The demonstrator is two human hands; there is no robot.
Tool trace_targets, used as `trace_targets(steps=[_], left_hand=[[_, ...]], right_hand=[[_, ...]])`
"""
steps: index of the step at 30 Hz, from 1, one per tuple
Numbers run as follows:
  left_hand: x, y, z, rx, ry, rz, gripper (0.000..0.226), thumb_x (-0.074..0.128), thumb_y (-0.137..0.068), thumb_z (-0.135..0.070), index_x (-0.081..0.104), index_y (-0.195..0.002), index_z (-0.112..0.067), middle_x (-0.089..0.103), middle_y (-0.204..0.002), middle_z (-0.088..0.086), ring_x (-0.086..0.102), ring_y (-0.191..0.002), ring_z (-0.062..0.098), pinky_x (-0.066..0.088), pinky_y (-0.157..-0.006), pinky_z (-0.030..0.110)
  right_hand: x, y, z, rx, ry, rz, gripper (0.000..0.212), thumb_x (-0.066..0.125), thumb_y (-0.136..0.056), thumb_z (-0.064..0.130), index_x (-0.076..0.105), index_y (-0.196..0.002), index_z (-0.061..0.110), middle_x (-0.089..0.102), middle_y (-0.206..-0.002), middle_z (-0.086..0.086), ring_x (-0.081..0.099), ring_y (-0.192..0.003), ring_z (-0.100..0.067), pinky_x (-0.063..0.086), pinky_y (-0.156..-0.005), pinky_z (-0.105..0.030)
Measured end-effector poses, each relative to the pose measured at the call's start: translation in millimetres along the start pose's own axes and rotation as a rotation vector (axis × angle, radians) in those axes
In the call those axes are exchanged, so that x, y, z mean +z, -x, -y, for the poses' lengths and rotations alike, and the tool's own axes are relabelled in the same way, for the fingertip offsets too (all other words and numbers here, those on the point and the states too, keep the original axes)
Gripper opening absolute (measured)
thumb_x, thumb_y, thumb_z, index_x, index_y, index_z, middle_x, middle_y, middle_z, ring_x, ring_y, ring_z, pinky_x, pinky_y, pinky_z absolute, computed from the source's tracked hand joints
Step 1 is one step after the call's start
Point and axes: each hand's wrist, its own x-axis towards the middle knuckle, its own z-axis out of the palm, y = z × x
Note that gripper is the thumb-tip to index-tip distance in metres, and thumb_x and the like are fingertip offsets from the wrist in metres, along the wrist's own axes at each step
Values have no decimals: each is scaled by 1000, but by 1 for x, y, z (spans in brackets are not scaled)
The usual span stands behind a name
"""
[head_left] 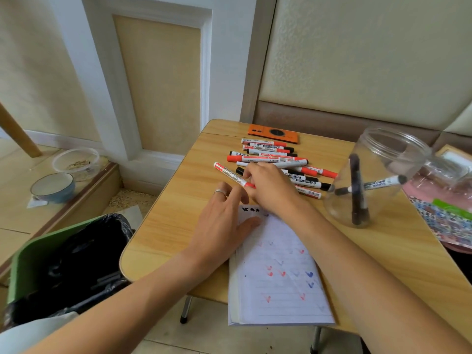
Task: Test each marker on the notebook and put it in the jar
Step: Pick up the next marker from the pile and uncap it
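While the red-capped marker (pixel 233 175) lies slanting away up-left from your right hand (pixel 270 186), whose fingers pinch its near end, your left hand (pixel 222 221) rests flat-fingered on the notebook (pixel 278 272) just below; jar (pixel 378 175) sits right.

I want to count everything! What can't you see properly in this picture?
- Markers in the pile: some hidden under the right hand, head view.
- Notebook top: covered by the left hand.
- Marker labels: too small to read.
- Patterned pouch: cut off by the right edge.
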Motion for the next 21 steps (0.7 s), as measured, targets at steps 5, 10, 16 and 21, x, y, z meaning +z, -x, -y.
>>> trace_targets(steps=[5,10,16,21], left_hand=[[-1,0,-4,82,-14,55,14,73,-88,-31,65,-91,-20,56,-88,-7,48,-79,13,47,-64,36],[0,2,-3,88,-46,39,22,62,-94,-44,62,-91,-23,52,-85,-9,48,-76,10,37,-61,25],[1,5,-5,175,-113,90,39,34,-100,-53,53,-91,-19,48,-85,-5,44,-78,14,41,-64,34],[3,4,-4,168,-115,127,32,36,-102,-44,52,-95,-17,49,-89,-4,45,-82,16,43,-67,37]], right_hand=[[-13,14,-4,85,-236,47,15,69,-86,14,75,-100,13,55,-70,5,54,-67,-15,46,-63,-31],[-29,52,-9,219,-714,-14,6,65,-94,19,62,-98,18,72,-87,-6,69,-72,-18,58,-66,-36],[-25,93,-15,278,-1144,108,12,71,-96,16,71,-104,7,76,-102,-17,75,-90,-24,62,-79,-35],[-32,97,-44,303,-1126,-234,16,76,-93,28,69,-104,19,75,-95,-3,74,-85,-20,58,-73,-32]])
